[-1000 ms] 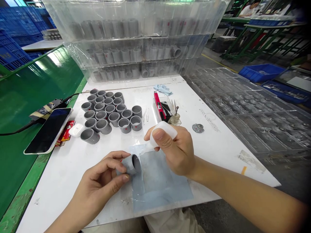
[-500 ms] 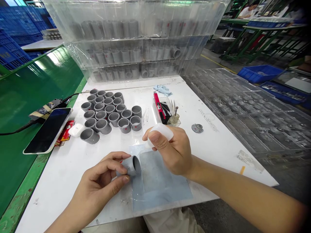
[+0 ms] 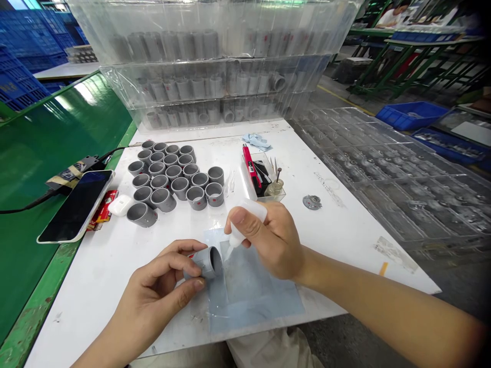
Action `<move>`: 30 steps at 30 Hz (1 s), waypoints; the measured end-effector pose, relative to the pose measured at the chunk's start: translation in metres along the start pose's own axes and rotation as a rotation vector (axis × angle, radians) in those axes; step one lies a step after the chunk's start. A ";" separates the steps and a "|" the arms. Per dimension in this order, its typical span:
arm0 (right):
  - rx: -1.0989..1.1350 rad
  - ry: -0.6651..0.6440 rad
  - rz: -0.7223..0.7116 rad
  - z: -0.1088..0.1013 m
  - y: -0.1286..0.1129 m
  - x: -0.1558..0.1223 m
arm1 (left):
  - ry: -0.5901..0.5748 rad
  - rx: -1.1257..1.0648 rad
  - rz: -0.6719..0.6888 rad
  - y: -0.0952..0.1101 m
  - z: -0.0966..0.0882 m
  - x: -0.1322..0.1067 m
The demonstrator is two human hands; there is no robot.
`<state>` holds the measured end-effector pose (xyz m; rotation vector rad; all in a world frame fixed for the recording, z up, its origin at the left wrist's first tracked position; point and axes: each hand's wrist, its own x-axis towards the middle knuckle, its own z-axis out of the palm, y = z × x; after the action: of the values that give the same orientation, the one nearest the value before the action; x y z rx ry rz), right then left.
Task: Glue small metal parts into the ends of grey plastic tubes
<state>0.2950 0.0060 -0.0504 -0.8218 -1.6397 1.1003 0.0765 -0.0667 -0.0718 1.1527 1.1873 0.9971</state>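
Observation:
Between the thumb and fingers of my left hand is a short grey cylinder, tilted on its side with its open end facing right. My right hand is wrapped round a white squeeze bottle. The bottle's narrow tip points down and left, close to the rim of the cylinder; whether it touches I cannot tell. Below both hands a pale blue sheet lies on the white table. Several similar grey cylinders stand grouped at the left rear of the table.
A phone and a white case lie at left. Behind my right hand, a small clear tray holds a red cutter. A round metal part sits at right. Stacked clear bins rise at the back.
My right hand has brought the bottle slightly down and tipped its nozzle toward the cylinder's open end. My left hand and the cylinder have stayed nearly still.

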 end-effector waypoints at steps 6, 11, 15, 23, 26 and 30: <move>0.143 0.118 0.132 -0.004 -0.004 0.005 | 0.071 -0.027 -0.056 0.002 0.006 -0.001; 0.127 0.159 0.098 -0.004 -0.002 0.004 | 0.089 0.050 -0.056 0.007 0.009 -0.002; 0.099 0.142 0.024 -0.002 0.001 0.001 | 0.091 0.005 -0.089 0.001 0.008 -0.002; 0.047 0.112 -0.053 0.000 0.003 0.002 | -0.058 0.066 0.065 -0.009 -0.001 0.001; 0.020 0.099 -0.079 0.002 0.003 0.002 | -0.093 0.062 0.052 -0.008 -0.001 0.001; -0.020 0.107 -0.093 0.003 0.002 0.001 | -0.101 0.060 0.065 -0.009 0.000 0.000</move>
<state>0.2923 0.0072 -0.0525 -0.7953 -1.5856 0.9611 0.0761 -0.0678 -0.0809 1.2816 1.1121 0.9465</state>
